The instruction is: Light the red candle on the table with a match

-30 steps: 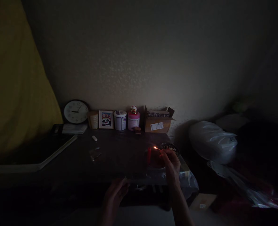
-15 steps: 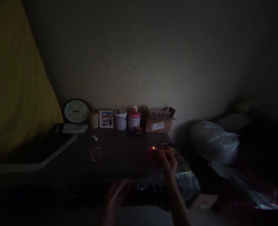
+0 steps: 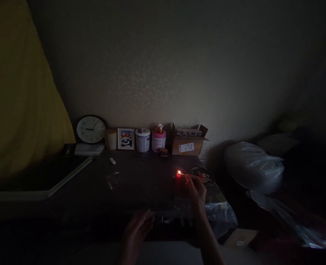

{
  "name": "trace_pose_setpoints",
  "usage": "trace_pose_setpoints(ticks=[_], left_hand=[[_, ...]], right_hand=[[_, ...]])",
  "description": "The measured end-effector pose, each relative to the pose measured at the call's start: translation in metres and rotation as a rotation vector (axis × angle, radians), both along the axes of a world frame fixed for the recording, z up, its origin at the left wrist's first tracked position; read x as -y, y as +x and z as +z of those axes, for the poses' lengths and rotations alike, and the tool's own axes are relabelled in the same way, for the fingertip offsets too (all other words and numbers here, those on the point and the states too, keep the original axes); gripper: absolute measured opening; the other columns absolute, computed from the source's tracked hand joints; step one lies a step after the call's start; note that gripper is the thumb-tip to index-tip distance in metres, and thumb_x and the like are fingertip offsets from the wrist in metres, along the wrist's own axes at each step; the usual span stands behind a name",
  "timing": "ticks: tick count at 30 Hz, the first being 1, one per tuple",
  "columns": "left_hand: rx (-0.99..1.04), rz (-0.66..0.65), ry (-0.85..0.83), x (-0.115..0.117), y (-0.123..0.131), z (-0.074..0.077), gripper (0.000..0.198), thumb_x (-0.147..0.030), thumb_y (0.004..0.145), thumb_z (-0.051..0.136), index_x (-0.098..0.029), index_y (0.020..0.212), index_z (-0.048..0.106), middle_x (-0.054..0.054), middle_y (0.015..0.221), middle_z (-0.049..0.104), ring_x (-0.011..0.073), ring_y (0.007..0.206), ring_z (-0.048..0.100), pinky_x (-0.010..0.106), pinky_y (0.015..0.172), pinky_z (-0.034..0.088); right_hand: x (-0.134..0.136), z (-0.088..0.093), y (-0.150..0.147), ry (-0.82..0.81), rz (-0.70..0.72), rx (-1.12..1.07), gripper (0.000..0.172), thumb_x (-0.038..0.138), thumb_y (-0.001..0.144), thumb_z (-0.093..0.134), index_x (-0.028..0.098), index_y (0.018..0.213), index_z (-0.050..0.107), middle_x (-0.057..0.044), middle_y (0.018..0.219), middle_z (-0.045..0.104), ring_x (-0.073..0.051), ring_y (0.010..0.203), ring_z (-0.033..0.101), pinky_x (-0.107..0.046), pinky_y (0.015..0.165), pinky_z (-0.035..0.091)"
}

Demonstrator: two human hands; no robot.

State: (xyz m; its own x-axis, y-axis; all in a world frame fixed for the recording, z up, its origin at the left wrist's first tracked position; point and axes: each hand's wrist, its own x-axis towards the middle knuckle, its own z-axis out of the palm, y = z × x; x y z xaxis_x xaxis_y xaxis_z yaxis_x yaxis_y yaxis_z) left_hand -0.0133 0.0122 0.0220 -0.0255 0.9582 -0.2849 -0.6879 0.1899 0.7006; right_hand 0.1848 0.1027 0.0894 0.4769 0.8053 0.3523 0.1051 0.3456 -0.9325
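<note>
The room is very dark. My right hand [image 3: 196, 189] is stretched over the dark table [image 3: 140, 184] and pinches a lit match whose small flame [image 3: 179, 172] touches the top of a short red candle [image 3: 178, 178]. Just right of the hand sits a round dish [image 3: 203, 176] holding pale sticks. My left hand [image 3: 136, 230] hovers low at the table's near edge, fingers pinched on a small pale object [image 3: 149, 211] that I cannot make out clearly.
Along the wall stand a round clock [image 3: 91, 129], a framed panda picture [image 3: 126, 138], a white jar [image 3: 142, 140], a pink jar [image 3: 158, 140] and an open cardboard box [image 3: 189, 141]. A flat board [image 3: 45, 178] lies left. A white bag [image 3: 252, 166] sits right.
My right hand has drawn slightly back and right, uncovering the red candle. The flame now sits at the candle's top. The left hand has hardly moved.
</note>
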Motion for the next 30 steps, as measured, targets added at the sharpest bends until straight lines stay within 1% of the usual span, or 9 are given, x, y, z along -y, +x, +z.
trace_pose_setpoints(ticks=[3,7,13,17,21,24,27,30], left_hand=[[-0.002,0.001,0.007,0.0,0.001,0.0,0.03,-0.037,0.056,0.079,-0.019,0.078,0.071,0.007,0.084,0.075,0.0208,0.081,0.067,0.029,0.072,0.05],[0.0,-0.011,0.018,0.001,0.001,0.0,0.031,-0.037,0.059,0.077,-0.019,0.082,0.071,0.008,0.088,0.075,0.021,0.084,0.066,0.03,0.075,0.05],[-0.011,-0.032,0.011,0.0,0.001,-0.006,0.027,-0.037,0.065,0.074,-0.019,0.084,0.07,0.007,0.089,0.074,0.0191,0.084,0.066,0.027,0.074,0.049],[0.008,-0.03,0.017,-0.002,0.0,-0.008,0.027,-0.036,0.064,0.074,-0.018,0.084,0.069,0.007,0.089,0.074,0.0187,0.082,0.066,0.027,0.073,0.05],[0.009,-0.039,0.027,0.0,0.0,-0.005,0.029,-0.037,0.063,0.075,-0.019,0.084,0.069,0.007,0.09,0.074,0.0185,0.084,0.066,0.027,0.073,0.05],[0.013,-0.032,0.017,0.001,0.001,-0.003,0.03,-0.037,0.06,0.077,-0.019,0.083,0.07,0.007,0.088,0.075,0.0189,0.083,0.066,0.027,0.074,0.05],[0.015,-0.031,0.008,0.001,0.002,-0.005,0.03,-0.036,0.06,0.077,-0.019,0.084,0.07,0.006,0.087,0.075,0.0192,0.083,0.067,0.027,0.074,0.05],[0.028,-0.033,0.019,0.0,0.003,-0.006,0.031,-0.037,0.059,0.077,-0.02,0.084,0.071,0.005,0.087,0.075,0.0201,0.083,0.067,0.029,0.074,0.05]], right_hand=[[0.001,0.0,-0.001,0.008,0.011,0.0,0.031,0.046,0.068,0.067,0.015,0.075,0.066,0.0,0.06,0.061,-0.012,0.054,0.055,-0.023,0.051,0.044],[0.003,0.001,-0.002,-0.013,0.03,0.014,0.03,0.045,0.069,0.065,0.016,0.076,0.066,-0.001,0.064,0.062,-0.013,0.056,0.055,-0.023,0.052,0.043],[0.002,0.003,-0.004,-0.035,-0.002,-0.015,0.034,0.049,0.065,0.066,0.016,0.073,0.065,0.002,0.057,0.058,-0.013,0.053,0.053,-0.023,0.051,0.042],[0.004,0.005,-0.003,-0.045,0.005,-0.017,0.032,0.048,0.066,0.067,0.017,0.074,0.065,0.002,0.058,0.058,-0.013,0.054,0.053,-0.023,0.053,0.042],[0.007,0.006,-0.002,-0.05,0.012,-0.023,0.033,0.048,0.067,0.066,0.016,0.075,0.065,0.001,0.058,0.059,-0.013,0.056,0.054,-0.024,0.055,0.042],[0.01,0.008,-0.002,-0.047,0.001,-0.025,0.032,0.047,0.067,0.066,0.016,0.074,0.065,0.002,0.057,0.057,-0.013,0.056,0.052,-0.023,0.054,0.041],[0.018,0.017,0.001,-0.003,0.008,-0.029,0.026,0.043,0.07,0.064,0.017,0.071,0.063,0.003,0.056,0.054,-0.012,0.057,0.05,-0.022,0.056,0.039],[0.033,0.035,0.01,0.067,0.061,-0.075,0.022,0.038,0.072,0.064,0.018,0.067,0.058,0.004,0.056,0.051,-0.011,0.058,0.048,-0.021,0.057,0.038]])
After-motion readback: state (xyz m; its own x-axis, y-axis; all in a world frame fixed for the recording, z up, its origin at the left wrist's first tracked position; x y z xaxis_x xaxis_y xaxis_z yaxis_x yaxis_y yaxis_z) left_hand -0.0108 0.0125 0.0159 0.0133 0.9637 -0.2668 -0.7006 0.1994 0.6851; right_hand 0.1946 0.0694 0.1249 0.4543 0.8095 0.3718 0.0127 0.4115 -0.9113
